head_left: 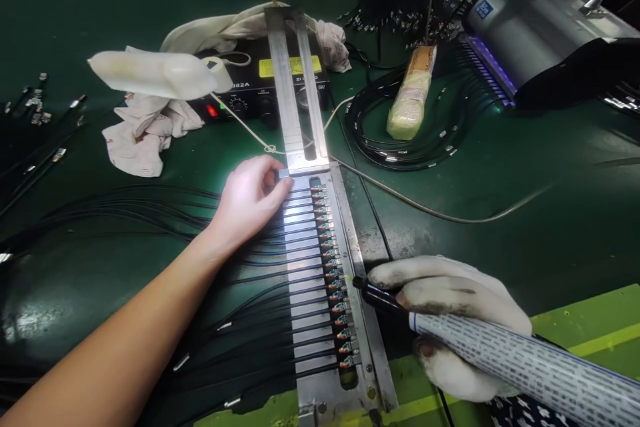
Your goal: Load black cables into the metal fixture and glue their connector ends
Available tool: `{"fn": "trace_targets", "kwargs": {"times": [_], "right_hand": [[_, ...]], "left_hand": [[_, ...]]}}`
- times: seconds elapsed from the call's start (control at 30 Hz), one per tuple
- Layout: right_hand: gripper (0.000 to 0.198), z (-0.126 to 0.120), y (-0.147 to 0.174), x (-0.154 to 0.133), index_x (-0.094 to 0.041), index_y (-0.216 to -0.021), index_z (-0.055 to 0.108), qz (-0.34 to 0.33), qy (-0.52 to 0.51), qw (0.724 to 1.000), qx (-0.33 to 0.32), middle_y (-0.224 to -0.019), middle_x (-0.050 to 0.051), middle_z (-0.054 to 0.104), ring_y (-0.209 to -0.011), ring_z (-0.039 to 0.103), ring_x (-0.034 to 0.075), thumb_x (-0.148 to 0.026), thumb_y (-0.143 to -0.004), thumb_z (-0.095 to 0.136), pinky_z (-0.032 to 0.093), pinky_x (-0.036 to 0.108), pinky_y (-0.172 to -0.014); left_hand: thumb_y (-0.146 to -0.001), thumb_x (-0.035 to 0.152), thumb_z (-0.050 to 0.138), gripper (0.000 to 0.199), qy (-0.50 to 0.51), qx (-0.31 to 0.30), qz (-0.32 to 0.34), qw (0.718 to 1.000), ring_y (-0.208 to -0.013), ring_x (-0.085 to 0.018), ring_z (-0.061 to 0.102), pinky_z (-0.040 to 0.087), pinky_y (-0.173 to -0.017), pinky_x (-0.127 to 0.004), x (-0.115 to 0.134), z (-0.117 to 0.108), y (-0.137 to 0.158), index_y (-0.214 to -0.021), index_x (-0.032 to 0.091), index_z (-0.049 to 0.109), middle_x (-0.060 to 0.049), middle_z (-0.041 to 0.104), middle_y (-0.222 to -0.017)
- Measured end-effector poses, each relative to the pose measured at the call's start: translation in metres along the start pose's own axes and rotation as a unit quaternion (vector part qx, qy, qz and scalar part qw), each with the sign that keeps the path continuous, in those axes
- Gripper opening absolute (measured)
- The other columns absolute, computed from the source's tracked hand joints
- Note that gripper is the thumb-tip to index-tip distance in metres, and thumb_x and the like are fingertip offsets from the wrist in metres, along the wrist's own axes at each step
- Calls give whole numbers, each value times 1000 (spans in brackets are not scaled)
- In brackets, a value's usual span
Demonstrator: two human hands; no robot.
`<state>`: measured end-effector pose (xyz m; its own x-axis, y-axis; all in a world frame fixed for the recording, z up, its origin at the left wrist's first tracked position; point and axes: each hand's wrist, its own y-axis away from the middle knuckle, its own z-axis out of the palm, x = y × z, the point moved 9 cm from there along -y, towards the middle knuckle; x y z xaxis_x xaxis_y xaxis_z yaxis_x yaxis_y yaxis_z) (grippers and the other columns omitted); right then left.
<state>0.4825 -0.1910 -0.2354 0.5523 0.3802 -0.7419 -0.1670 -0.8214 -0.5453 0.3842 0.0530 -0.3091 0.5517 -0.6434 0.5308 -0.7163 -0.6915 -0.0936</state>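
My bare left hand (250, 197) is at the left edge of a long metal fixture (307, 307), by its hinge. Its thumb and fingertips close on a small metal block (284, 174) there. Black cables (305, 267) lie side by side across the fixture, their bared colored wires and metal connectors (336, 285) lined up over a slot. The slotted metal cover (283, 73) is swung back, away from me. My gloved right hand (460, 307) is closed around a pen-like tool (500, 343) with a black front and printed barrel. Its tip is beside the fixture's right rail.
Behind the fixture stands a black control box (245, 90) with cloths (150, 133) and a white wrapped object (155, 73). Coiled cables (365, 140) and a yellowish wrapped block (413, 93) lie right of it. A silver machine (540, 27) glows violet at back right.
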Motion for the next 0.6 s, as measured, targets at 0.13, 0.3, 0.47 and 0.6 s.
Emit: {"fn": "trace_targets", "kwargs": {"times": [0.13, 0.3, 0.47, 0.6], "right_hand": [[15, 11, 0, -3, -14, -94, 63, -24, 44, 998, -35, -93, 9, 75, -92, 75, 17, -25, -82, 62, 63, 24, -80], [16, 15, -1, 2, -15, -94, 62, -31, 52, 997, -44, -94, 9, 75, -91, 75, 17, -24, -81, 62, 63, 24, -79], [15, 14, 0, 4, -14, -93, 62, -22, 47, 998, -37, -94, 9, 75, -93, 74, 17, -23, -81, 62, 63, 23, -81], [16, 13, 0, 5, -15, -95, 63, -20, 38, 999, -25, -94, 9, 75, -91, 75, 18, -23, -81, 63, 63, 24, -80]], "left_hand": [[-86, 44, 55, 29, 2, -2, 0, 1000, -69, -12, 48, 35, -63, -24, 0, 0, 0, -95, 17, 61, -1, 56, -77], [-86, 43, 55, 28, 3, -2, 1, 1000, -68, -12, 47, 34, -63, -24, 0, 1, 1, -94, 17, 61, 0, 55, -75], [-86, 44, 55, 29, 2, -5, -4, 1000, -67, -12, 47, 35, -63, -24, 0, 0, 0, -94, 17, 60, 0, 55, -76], [-86, 44, 54, 29, 0, -7, -7, 1000, -69, -12, 48, 35, -63, -24, 0, 0, 0, -94, 16, 60, -1, 56, -77]]}}
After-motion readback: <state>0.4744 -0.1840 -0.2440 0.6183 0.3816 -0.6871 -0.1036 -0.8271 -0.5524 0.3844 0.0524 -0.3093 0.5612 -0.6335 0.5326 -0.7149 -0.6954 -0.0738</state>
